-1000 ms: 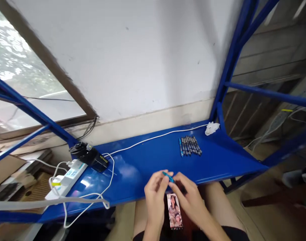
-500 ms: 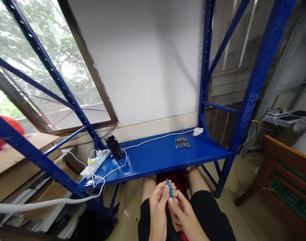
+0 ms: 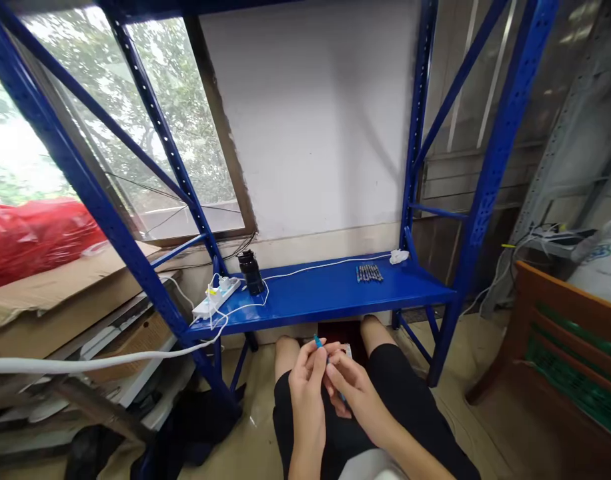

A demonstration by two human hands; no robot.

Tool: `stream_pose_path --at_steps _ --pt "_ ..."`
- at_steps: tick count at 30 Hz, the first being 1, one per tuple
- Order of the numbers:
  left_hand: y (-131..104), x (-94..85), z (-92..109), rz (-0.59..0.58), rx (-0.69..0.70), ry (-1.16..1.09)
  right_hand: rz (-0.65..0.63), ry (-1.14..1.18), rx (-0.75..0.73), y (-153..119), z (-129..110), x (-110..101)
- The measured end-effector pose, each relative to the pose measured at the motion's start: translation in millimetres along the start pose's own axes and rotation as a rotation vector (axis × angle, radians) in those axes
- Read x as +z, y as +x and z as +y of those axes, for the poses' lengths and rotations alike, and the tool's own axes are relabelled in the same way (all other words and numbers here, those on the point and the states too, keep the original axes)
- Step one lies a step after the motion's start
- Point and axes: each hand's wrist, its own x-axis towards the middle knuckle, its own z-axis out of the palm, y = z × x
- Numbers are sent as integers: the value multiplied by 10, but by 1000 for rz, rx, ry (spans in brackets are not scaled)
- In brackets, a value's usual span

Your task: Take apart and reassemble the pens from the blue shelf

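Note:
Above my lap, both hands are closed round a slim blue pen (image 3: pixel 318 341). Its upper end sticks out past the fingertips of my left hand (image 3: pixel 308 375). My right hand (image 3: pixel 349 381) grips it lower down, and its fingers cover most of the middle. A bit of blue also shows below the right fingers. On the blue shelf (image 3: pixel 305 293) in front of me, several dark pens (image 3: pixel 369 273) lie side by side in a row, with a blue one at the left end.
A black bottle (image 3: pixel 251 272) stands on the shelf's left, beside a white power strip (image 3: pixel 216 297) with cables. A white cord (image 3: pixel 315 268) runs along the back to a crumpled white bundle (image 3: pixel 398 257). Blue rack posts rise at both sides. A wooden chair (image 3: pixel 560 313) stands at right.
The view has shifted, so the shelf now sits further right and higher on its left side. The blue pen has turned, and more of it is hidden by my fingers.

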Motion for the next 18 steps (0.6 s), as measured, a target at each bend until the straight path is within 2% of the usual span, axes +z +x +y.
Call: stream_pose_path --at_steps 3,7,13,18 --pt "-131 3 37 -7 7 -37 -12 -44 -6 -108 42 20" --pt "-189 38 17 -62 17 -24 12 -31 -63 -193 63 -75" --pt "-144 64 -53 -50 119 94 11 -9 -76 -238 -118 -303" --pt "-121 264 -59 -39 168 164 95 -177 -148 -313 -194 -504"
